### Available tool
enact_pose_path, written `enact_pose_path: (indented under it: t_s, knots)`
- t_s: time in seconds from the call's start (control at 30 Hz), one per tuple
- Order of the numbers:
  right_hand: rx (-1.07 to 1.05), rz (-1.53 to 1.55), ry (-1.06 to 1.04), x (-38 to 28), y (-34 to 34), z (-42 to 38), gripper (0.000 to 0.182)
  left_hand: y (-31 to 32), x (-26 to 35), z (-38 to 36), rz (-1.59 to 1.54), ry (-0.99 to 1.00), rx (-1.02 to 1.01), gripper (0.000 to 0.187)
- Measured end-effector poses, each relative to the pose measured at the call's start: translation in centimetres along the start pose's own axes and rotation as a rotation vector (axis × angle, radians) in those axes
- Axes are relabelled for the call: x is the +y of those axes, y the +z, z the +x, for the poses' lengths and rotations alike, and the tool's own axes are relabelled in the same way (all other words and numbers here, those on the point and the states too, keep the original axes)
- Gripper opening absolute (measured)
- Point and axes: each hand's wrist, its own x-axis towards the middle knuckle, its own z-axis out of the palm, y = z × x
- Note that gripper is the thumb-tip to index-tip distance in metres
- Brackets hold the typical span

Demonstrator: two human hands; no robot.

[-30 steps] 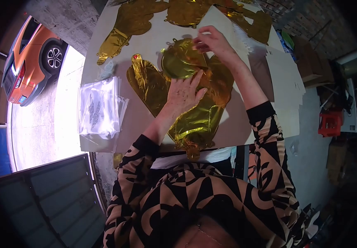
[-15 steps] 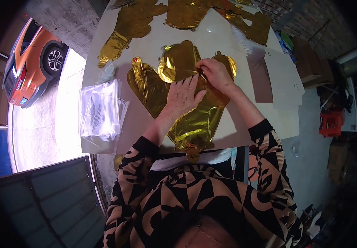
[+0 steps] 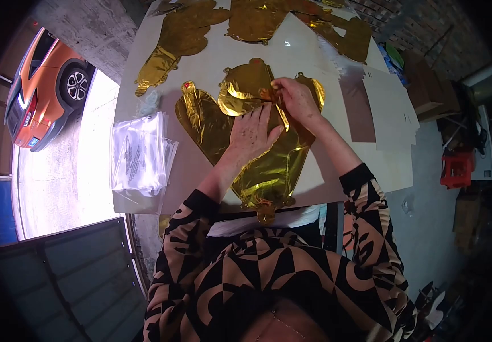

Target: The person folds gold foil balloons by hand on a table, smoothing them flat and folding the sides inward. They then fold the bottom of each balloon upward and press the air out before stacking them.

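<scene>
A flat gold foil balloon (image 3: 274, 168) lies on the table in front of me, one end reaching over the near edge. My left hand (image 3: 250, 134) rests palm down on its middle, fingers stretched out and slightly apart. The fingers of my right hand (image 3: 297, 101) are pinched together on a raised fold of the foil at the upper part. Part of that upper section (image 3: 246, 85) is folded over and creased beside my left fingertips. What lies beneath the fold is hidden.
More gold foil balloons (image 3: 186, 31) lie along the far side of the table (image 3: 200, 191). Clear plastic bags (image 3: 137, 154) are stacked at the left edge. White sheets (image 3: 391, 108) lie at the right. A red stool (image 3: 456, 169) stands on the floor, and an orange car (image 3: 49, 85) outside.
My right hand has pulled the foil fold slightly up and opened it, with the crease below it now showing more. My left hand stays in place.
</scene>
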Motion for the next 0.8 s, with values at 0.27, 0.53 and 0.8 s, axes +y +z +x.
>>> enact_pose_path:
  t_s: [0.27, 0.53, 0.8]
  knots:
    - [-0.053, -0.252, -0.187, -0.1, 0.9, 0.2, 0.023, -0.4, 0.1, 0.0, -0.076, -0.050, -0.067, 0.075]
    - [0.036, -0.246, -0.205, 0.1, -0.1, -1.8, 0.026, 0.4, -0.4, -0.1, -0.018, 0.063, 0.193, 0.071]
    - [0.093, -0.315, -0.177, 1.2, -1.6, -2.1, 0.022, -1.1, -0.7, 0.0, 0.027, 0.005, 0.107, 0.065]
